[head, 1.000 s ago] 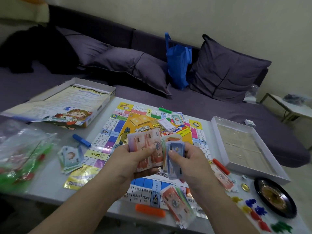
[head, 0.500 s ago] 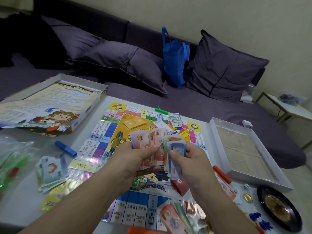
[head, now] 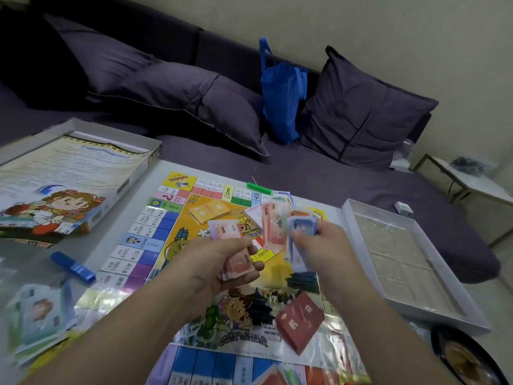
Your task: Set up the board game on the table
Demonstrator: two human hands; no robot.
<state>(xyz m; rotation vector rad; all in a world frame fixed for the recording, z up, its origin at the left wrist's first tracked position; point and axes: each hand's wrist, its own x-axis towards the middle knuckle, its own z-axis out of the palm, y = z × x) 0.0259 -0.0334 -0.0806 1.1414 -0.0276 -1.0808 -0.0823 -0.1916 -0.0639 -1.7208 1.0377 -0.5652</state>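
A colourful game board (head: 172, 237) lies flat on the white table (head: 122, 226). Above its middle, my left hand (head: 219, 259) grips a stack of pink and red play money (head: 226, 232). My right hand (head: 324, 243) pinches a fan of red and blue play notes (head: 280, 223). The two bundles are held apart over the board. A red card deck (head: 301, 320) rests on the board near my right forearm. A yellow card deck (head: 208, 211) lies on the board's far part.
The box lid with a rule sheet (head: 69, 176) sits at the far left. An open white box tray (head: 402, 262) lies on the right. A blue clip (head: 73, 266), a green clip (head: 259, 188), bagged cards (head: 39, 318) and a black roulette wheel (head: 466, 357) surround the board. A sofa stands behind.
My hands have drawn apart, splitting the play money into two bundles. The head camera has tilted down and closer, bringing the red card deck into view.
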